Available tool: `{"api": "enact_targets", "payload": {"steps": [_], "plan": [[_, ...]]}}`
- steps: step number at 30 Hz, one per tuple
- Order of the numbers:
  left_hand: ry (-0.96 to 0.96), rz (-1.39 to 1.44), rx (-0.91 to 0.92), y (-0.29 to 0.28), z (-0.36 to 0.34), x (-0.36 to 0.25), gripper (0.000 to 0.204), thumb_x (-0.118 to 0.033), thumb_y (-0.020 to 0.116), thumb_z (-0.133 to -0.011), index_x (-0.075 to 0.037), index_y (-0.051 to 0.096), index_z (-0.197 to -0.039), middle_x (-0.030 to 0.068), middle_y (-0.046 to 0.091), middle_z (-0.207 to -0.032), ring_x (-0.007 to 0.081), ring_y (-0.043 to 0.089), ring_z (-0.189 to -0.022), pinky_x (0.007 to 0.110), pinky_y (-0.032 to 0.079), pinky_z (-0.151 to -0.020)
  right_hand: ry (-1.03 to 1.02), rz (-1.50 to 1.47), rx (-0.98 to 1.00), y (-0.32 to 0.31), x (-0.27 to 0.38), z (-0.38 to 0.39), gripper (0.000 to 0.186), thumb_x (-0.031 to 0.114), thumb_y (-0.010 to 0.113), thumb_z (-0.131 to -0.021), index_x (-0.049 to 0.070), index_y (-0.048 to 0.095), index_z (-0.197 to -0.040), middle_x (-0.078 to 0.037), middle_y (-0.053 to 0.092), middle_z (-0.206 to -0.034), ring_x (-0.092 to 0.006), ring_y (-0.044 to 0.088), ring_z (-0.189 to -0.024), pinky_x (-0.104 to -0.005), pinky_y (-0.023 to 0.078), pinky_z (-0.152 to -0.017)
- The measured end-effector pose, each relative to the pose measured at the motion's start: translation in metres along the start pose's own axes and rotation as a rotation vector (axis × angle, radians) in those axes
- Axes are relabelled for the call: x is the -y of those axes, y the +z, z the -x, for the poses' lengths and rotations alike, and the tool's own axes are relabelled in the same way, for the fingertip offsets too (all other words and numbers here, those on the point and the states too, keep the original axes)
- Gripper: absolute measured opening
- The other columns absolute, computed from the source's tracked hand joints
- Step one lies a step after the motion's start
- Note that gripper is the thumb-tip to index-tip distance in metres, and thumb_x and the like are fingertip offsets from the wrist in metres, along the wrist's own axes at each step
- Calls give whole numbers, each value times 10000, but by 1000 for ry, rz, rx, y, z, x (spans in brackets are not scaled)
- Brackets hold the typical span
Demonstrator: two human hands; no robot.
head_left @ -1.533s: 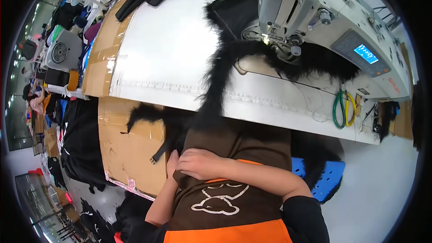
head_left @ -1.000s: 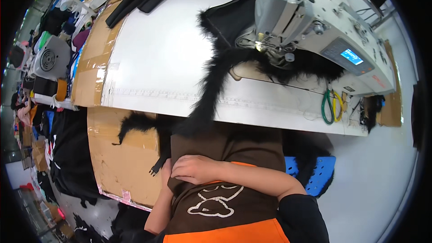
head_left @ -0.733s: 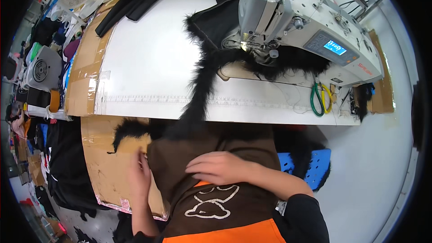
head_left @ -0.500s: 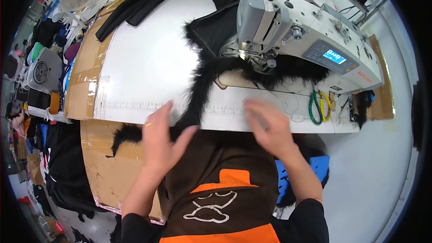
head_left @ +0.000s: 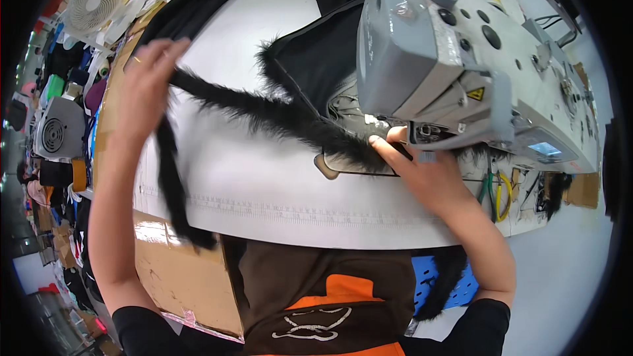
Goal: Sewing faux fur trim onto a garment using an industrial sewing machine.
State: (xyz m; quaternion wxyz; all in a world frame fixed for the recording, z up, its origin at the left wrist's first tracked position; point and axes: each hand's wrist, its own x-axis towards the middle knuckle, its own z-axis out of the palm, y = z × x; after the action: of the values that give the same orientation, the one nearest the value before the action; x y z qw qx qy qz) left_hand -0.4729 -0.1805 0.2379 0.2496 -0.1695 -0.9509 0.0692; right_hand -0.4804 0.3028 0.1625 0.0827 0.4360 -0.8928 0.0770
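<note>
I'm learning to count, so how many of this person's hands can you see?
2. The left hand holds the black furry strip above the table's left side; the right hand, partly hidden by the sewing machine, touches the strip.

The black strip (head_left: 264, 112) looks furry and fluffy. The black cloth (head_left: 323, 46) is dull and smooth. The white table (head_left: 231, 178) is smooth and shiny. The brown box (head_left: 188, 273) is cardboard with shiny tape (head_left: 155, 231).
</note>
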Motion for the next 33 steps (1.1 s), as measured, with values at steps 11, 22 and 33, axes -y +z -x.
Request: {"api": "enact_targets", "payload": {"steps": [11,22,33], "plan": [[81,611,303,-23,-39,-131,580,-60,843,-843,-47,649,-1389,185,643,-1413,409,563,-1408,532,463,-1198,17,34,27,-5,3,0,449,89,727,-891,182,735,-1331,8,684,-1259,-210,667,-1167,-387,528,-989],[372,553,69,46,-28,-185,392,-94,680,-837,-74,688,-1229,36,682,-1181,263,636,-1129,407,551,-991,-56,18,-95,-5,6,-4,409,89,686,-878,150,734,-1279,30,714,-1311,-221,688,-1170,-389,559,-982],[199,540,-29,53,-26,-183,327,-43,734,-831,-93,662,-1147,75,619,-1312,304,593,-1237,402,559,-951,96,-12,-17,6,-11,-3,380,18,687,-891,192,759,-1220,-18,762,-1221,-273,716,-1134,-417,564,-985]]}}
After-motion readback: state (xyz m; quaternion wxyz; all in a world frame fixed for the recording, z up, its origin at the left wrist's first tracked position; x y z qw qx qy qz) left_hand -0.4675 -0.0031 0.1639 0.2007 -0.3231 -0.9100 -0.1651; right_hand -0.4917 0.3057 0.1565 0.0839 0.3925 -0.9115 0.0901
